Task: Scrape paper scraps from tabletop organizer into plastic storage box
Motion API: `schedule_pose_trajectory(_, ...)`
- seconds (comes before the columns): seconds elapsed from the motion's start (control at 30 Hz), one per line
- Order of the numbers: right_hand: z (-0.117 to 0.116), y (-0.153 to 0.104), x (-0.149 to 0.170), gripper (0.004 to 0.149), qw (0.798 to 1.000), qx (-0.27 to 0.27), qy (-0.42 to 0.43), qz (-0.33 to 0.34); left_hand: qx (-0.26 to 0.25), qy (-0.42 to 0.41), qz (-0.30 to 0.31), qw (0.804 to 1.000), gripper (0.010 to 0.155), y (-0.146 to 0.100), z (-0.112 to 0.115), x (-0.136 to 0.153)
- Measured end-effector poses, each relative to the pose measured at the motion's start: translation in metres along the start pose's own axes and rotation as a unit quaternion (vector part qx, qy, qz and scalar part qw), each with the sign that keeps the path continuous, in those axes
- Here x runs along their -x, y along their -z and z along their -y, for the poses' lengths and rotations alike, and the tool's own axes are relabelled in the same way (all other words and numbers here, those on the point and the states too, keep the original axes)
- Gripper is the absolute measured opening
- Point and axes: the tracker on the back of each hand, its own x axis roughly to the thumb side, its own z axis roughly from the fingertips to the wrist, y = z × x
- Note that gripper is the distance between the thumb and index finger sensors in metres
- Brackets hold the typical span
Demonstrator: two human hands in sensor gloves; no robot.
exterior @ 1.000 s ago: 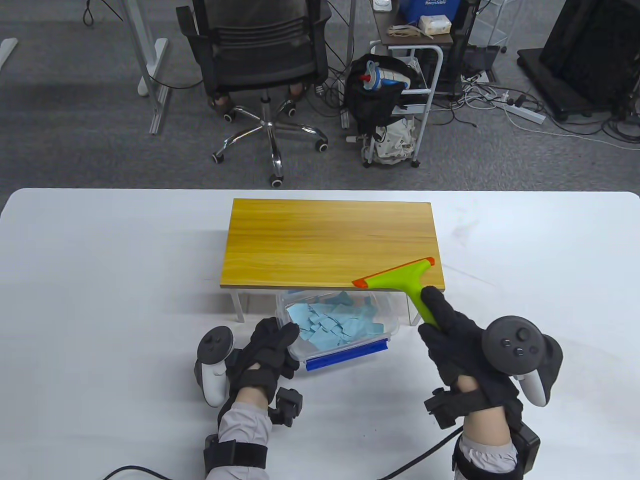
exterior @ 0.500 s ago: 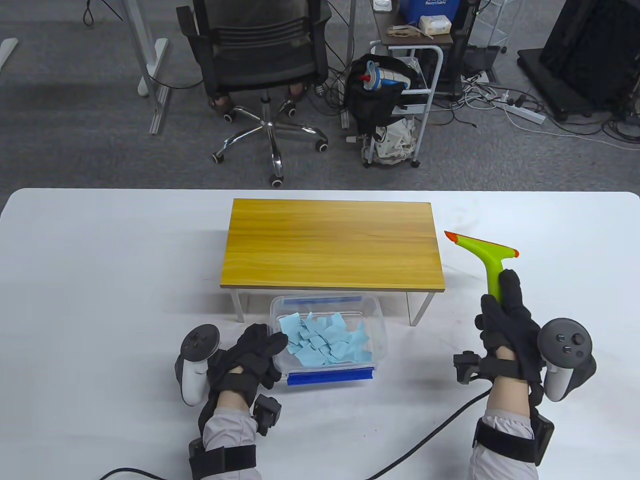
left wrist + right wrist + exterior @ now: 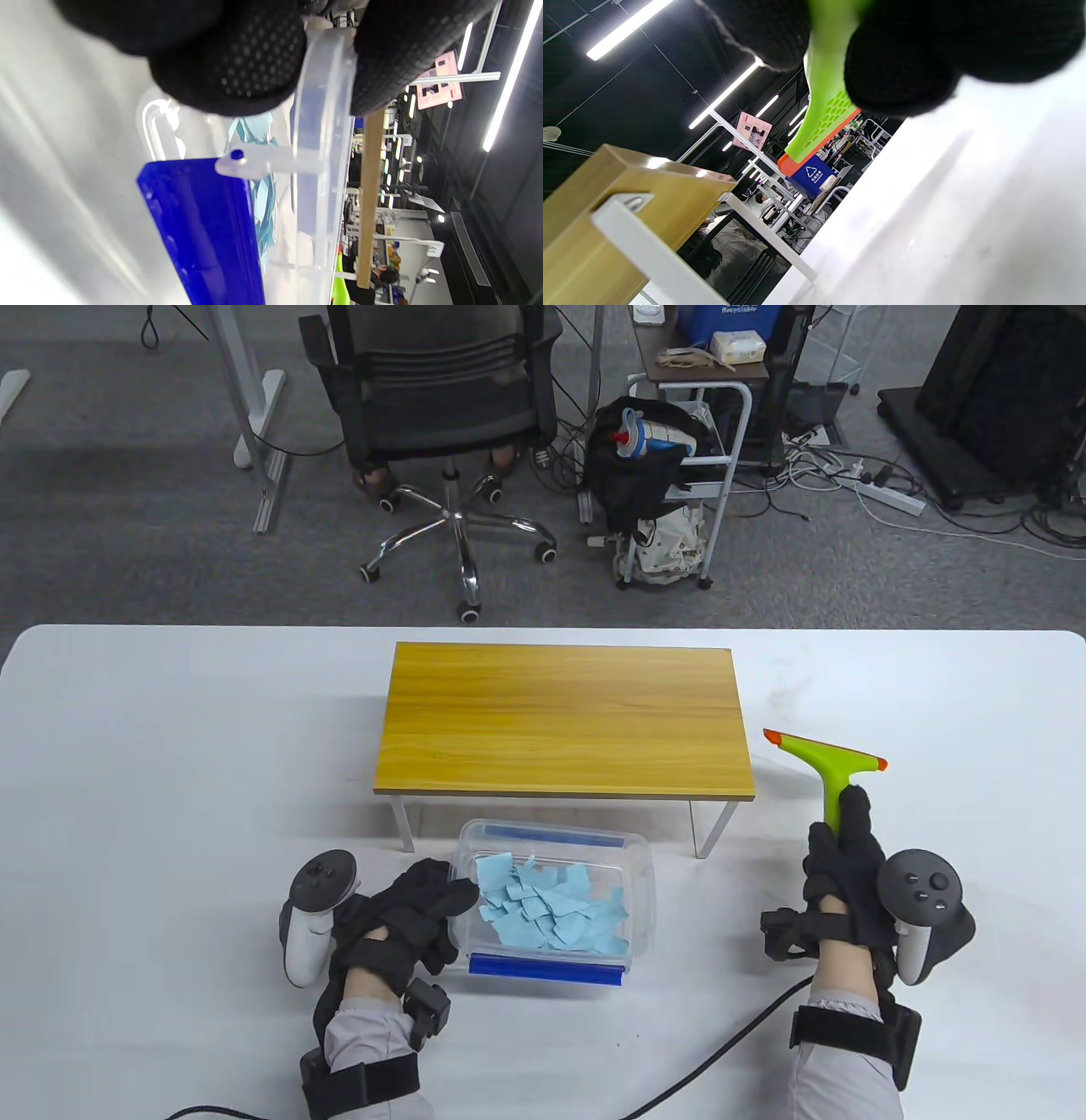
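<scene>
The wooden-topped organizer (image 3: 564,721) stands mid-table with a bare top; its wood edge shows in the left wrist view (image 3: 368,199) and the right wrist view (image 3: 628,186). The clear plastic box (image 3: 642,891) with a blue latch (image 3: 547,970) sits in front of it, holding several blue paper scraps (image 3: 551,908). My left hand (image 3: 407,912) grips the box's left rim (image 3: 324,140). My right hand (image 3: 844,865) grips the green scraper (image 3: 827,768) by its handle, right of the organizer; the scraper also shows in the right wrist view (image 3: 823,114).
The white table (image 3: 170,780) extends left and right of the organizer. Beyond its far edge stand an office chair (image 3: 441,415) and a cart (image 3: 696,441) on the floor. A cable (image 3: 713,1060) trails from my right wrist.
The scraper left the organizer's front right corner and moved right and down beside it. My left hand pulled the box out from under the organizer toward me.
</scene>
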Motion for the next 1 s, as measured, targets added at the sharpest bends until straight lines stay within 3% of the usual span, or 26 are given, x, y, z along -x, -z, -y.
schedule_pose_trajectory(0.27,0.006,0.001,0.000,0.058,0.999,0.002,0.032,-0.002,0.020,-0.019,0.117,0.993,0.066,-0.023,0.002,-0.049)
schedule_pose_trajectory(0.4,0.009,0.001,-0.002,0.058,0.999,0.005,0.049,0.000,-0.017,-0.052,0.161,0.985,0.066,-0.034,-0.008,-0.072)
schedule_pose_trajectory(0.57,0.015,0.002,-0.003,0.057,0.998,0.012,0.055,-0.004,-0.133,-0.092,0.181,0.970,0.066,-0.053,-0.033,-0.092)
schedule_pose_trajectory(0.7,0.017,0.001,-0.005,0.057,0.998,0.012,0.061,-0.003,-0.243,-0.139,0.189,0.941,0.067,-0.068,-0.056,-0.093)
schedule_pose_trajectory(0.87,0.021,0.001,-0.005,0.057,0.997,0.016,0.075,-0.006,-0.357,-0.163,0.162,0.905,0.067,-0.079,-0.086,-0.073)
schedule_pose_trajectory(1.0,0.025,0.001,-0.006,0.057,0.996,0.023,0.083,-0.005,-0.409,-0.208,0.120,0.880,0.067,-0.080,-0.102,-0.049)
